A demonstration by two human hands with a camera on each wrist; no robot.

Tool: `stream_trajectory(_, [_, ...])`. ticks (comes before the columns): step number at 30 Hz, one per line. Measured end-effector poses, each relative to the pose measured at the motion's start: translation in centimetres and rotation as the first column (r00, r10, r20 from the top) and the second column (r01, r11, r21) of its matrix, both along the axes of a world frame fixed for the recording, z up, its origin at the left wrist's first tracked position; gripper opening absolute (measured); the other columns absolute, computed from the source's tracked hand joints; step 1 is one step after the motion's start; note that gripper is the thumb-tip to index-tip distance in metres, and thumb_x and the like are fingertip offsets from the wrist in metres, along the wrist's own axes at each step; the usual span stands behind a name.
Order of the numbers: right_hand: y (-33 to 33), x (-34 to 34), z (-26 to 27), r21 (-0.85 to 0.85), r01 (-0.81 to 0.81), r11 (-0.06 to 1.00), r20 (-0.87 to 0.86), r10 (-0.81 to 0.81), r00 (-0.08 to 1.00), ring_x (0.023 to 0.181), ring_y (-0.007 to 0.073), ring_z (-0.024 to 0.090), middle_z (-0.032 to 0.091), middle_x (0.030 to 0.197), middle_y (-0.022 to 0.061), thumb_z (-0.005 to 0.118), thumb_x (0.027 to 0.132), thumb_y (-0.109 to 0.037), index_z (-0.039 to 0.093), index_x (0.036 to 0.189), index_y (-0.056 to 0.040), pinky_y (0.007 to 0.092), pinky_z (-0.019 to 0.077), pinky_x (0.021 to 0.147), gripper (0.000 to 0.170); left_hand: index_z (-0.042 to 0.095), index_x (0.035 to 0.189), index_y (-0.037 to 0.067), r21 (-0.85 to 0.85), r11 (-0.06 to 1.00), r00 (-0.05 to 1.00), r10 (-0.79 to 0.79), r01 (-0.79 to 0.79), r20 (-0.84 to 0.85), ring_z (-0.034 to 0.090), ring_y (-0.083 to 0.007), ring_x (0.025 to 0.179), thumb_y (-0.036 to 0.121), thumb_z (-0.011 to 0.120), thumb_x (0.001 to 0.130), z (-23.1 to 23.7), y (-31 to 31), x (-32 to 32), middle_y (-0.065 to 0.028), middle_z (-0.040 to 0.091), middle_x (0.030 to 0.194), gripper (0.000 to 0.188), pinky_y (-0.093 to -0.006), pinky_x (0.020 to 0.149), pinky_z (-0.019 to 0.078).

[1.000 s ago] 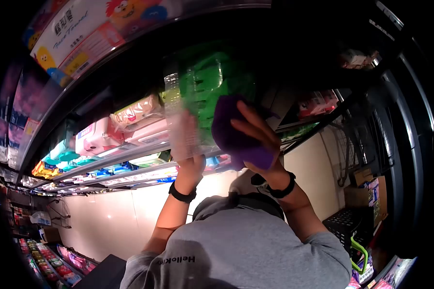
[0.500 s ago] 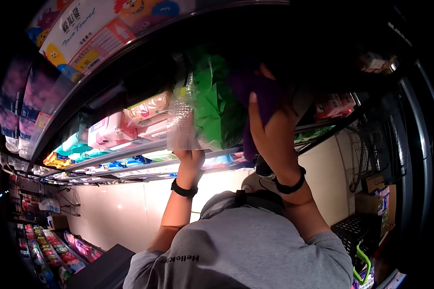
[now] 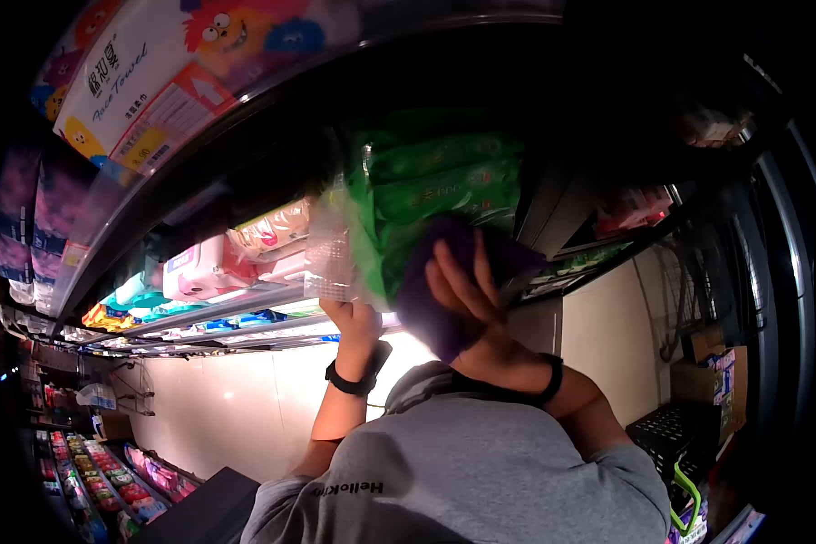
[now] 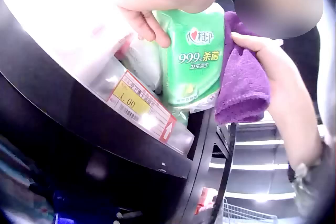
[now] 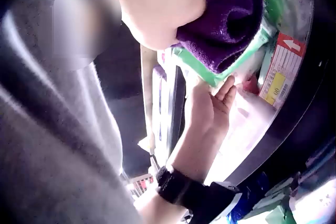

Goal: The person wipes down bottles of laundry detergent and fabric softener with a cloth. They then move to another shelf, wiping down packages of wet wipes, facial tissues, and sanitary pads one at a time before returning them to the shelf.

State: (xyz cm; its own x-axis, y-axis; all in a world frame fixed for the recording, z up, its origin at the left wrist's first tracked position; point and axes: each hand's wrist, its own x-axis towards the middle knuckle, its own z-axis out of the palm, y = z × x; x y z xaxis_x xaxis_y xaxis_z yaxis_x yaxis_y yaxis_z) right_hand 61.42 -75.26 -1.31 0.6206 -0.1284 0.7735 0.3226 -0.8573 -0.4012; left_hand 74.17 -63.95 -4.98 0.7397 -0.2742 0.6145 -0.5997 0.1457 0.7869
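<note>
A green pack of wet wipes [image 3: 440, 181] in glossy clear wrap is held up at the shelf in the head view. My left hand [image 3: 355, 326] grips its left end, where loose see-through plastic [image 3: 328, 258] sticks out; in the left wrist view the fingers [image 4: 161, 36] curl over the pack's edge. A purple cloth [image 3: 426, 295] is in my right hand [image 3: 476, 304], bunched against the pack's near right side. The left wrist view shows the right thumb pressing the cloth [image 4: 244, 87] beside the pack's printed face. Part of the pack lies hidden behind the cloth.
Pink and white tissue packs [image 3: 199, 267] line the shelf to the left. A price label [image 4: 131, 100] runs along the shelf's front edge. Overhead is a shelf with a face towel box [image 3: 145, 86]. A black basket [image 3: 671, 435] with a green handle stands at lower right.
My right hand swept the cloth up to the pack's far right side, then back down toward me. The pack has turned to show more of its face. My left hand keeps hold of its end.
</note>
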Motion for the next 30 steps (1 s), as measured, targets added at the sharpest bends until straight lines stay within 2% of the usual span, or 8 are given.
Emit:
stream_trajectory(5, [-3.0,2.0,4.6,-0.082,0.037,0.996,0.019,-0.036,0.999,0.128,0.0359,0.022,0.035,0.133,0.0150,0.066,0.067,-0.012,0.048,0.119,0.0007,0.0378,0.0319,0.100,0.056,0.051,0.111,-0.007,-0.047,0.998,0.998,-0.046,0.044,-0.042,0.054,-0.0191,0.098,0.003,0.047,0.081,0.2,0.1,0.4,-0.0145,0.056,0.111,0.033,-0.0286,0.086,0.0401])
stream_trajectory(8, [-3.9,2.2,5.3,0.024,-0.008,1.000,0.075,0.006,0.997,0.120,0.0449,0.032,0.040,0.127,0.0217,0.057,0.069,0.001,0.050,0.112,0.0066,0.0459,0.0347,0.095,0.044,0.051,0.111,-0.008,0.007,1.000,1.000,-0.007,0.007,0.005,0.054,-0.0186,0.097,0.002,0.047,0.080,0.1,0.6,0.4,-0.0136,0.056,0.110,0.033,-0.0273,0.085,0.0396])
stream_trajectory(14, [-5.1,1.5,1.7,-0.103,0.219,0.970,0.199,-0.196,0.960,0.119,0.0345,0.039,0.044,0.124,0.0153,0.067,0.066,-0.011,0.058,0.092,-0.0110,0.0582,0.0299,0.096,0.028,0.055,0.102,-0.007,-0.019,0.998,0.995,0.057,-0.059,-0.081,0.055,-0.0124,0.086,0.004,0.053,0.081,0.6,0.5,-0.2,-0.0075,0.058,0.098,0.024,-0.0237,0.075,0.0426])
stream_trajectory(17, [-5.8,0.6,-0.4,-0.234,0.213,0.949,0.235,-0.157,0.959,0.121,0.0505,0.025,0.034,0.132,0.0229,0.054,0.077,-0.001,0.041,0.122,0.0041,0.0526,0.0291,0.097,0.047,0.055,0.100,-0.006,0.034,0.996,0.992,0.088,-0.085,-0.093,0.055,-0.0121,0.083,0.002,0.053,0.079,0.4,0.9,-0.2,-0.0069,0.058,0.095,0.023,-0.0233,0.073,0.0422])
stream_trajectory(21, [-5.9,0.1,-1.1,-0.187,0.166,0.968,0.194,-0.129,0.973,0.121,0.0511,0.024,0.034,0.132,0.0237,0.054,0.078,-0.003,0.043,0.120,0.0049,0.0528,0.0272,0.097,0.044,0.051,0.113,-0.008,0.053,0.998,0.987,0.048,-0.041,-0.151,0.054,-0.0170,0.096,0.000,0.049,0.076,0.6,1.5,-1.1,-0.0141,0.057,0.110,0.038,-0.0273,0.084,0.0403])
stream_trajectory(23, [-6.1,0.1,-1.6,-0.124,0.199,0.972,0.106,-0.187,0.977,0.123,0.0498,0.023,0.033,0.132,0.0236,0.052,0.079,-0.003,0.044,0.120,0.0028,0.0516,0.0264,0.098,0.042,0.043,0.120,-0.008,0.031,0.999,0.951,-0.009,0.020,-0.310,0.050,-0.0201,0.105,0.002,0.057,0.073,1.4,1.6,-2.0,-0.0171,0.049,0.120,0.050,-0.0288,0.088,0.0382])
stream_trajectory(24, [-5.4,0.5,-2.1,0.018,0.237,0.971,0.113,-0.238,0.965,0.123,0.0474,0.025,0.033,0.133,0.0238,0.051,0.080,-0.002,0.047,0.119,-0.0007,0.0497,0.0270,0.098,0.039,0.035,0.126,-0.008,0.250,0.963,0.987,-0.066,0.101,-0.145,0.046,-0.0234,0.112,0.005,0.067,0.068,1.2,2.9,-1.5,-0.0195,0.044,0.125,0.067,-0.0319,0.093,0.0356])
stream_trajectory(30, [-3.4,0.3,-1.9,0.095,0.046,0.994,0.259,-0.069,0.963,0.111,0.0305,0.048,0.052,0.115,0.0161,0.062,0.075,-0.019,0.053,0.107,0.0024,0.0535,0.0289,0.098,0.040,0.037,0.125,-0.006,0.298,0.948,0.993,-0.118,0.112,0.002,0.043,-0.0283,0.116,0.015,0.076,0.060,2.7,2.4,-2.2,-0.0202,0.046,0.123,0.078,-0.0362,0.096,0.0335])
